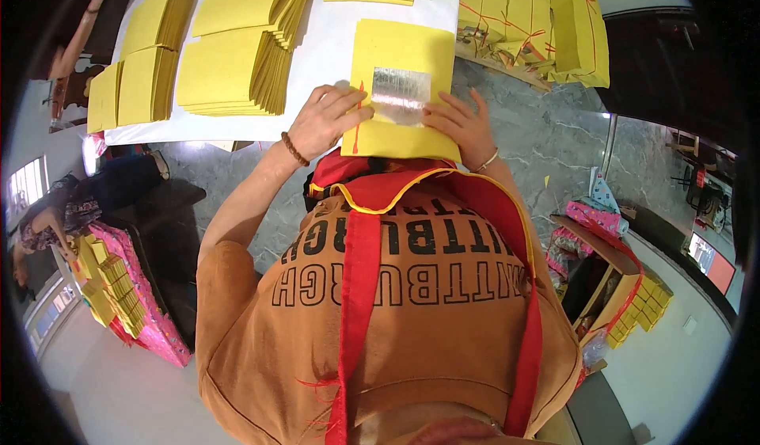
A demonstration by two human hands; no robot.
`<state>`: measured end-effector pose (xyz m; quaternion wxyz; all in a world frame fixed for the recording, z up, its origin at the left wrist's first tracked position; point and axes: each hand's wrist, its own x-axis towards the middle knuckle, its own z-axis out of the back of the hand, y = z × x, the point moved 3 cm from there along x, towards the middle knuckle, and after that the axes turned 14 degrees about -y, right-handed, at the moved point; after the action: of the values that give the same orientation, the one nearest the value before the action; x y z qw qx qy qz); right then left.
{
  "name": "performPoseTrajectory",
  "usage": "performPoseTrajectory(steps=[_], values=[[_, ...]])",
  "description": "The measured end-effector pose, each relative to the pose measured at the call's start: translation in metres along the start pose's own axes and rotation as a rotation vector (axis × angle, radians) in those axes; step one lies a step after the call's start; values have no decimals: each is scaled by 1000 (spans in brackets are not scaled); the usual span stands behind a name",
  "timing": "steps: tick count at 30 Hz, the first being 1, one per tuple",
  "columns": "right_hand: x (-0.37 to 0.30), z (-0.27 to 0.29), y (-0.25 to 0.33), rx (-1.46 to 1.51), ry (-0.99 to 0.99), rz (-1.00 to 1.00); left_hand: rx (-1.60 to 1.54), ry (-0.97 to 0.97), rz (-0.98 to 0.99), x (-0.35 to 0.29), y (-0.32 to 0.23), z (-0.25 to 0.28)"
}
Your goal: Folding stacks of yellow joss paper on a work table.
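A stack of yellow paper with a silver foil square on its face lies at the table's near edge, its lower end against my red apron. My left hand grips its left side, fingers curled over the edge. A thin red string runs along that side under my fingertips; whether they pinch it I cannot tell. On the right side, my right hand holds the paper edge, with fingertips lying at the foil's corner. The thumb of my right hand is hard to make out.
Several folded yellow paper piles stand on the white table to the left. Red-tied yellow bundles sit at the far right. Another person's arm shows at the far left. A wooden stool stands at my right.
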<state>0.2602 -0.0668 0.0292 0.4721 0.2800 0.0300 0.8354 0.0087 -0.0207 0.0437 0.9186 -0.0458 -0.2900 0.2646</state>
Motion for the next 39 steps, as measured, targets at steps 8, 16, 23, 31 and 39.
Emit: performPoseTrajectory(steps=[8, 16, 23, 31, 39], values=[[-9, -17, -12, 355, 122, -427, -367, 20, 430, -7, 4, -12], [3, -44, -26, 845, -319, -1001, -420, -117, 1046, 1, 29, -48], [17, -32, -22, 398, -274, -867, -309, -63, 1127, 10, 39, -53], [19, -39, -25, 412, -282, -1023, -272, 22, 1175, 15, 43, -54], [19, -46, -25, 329, -331, -994, -500, -190, 1243, -1, 53, -69]])
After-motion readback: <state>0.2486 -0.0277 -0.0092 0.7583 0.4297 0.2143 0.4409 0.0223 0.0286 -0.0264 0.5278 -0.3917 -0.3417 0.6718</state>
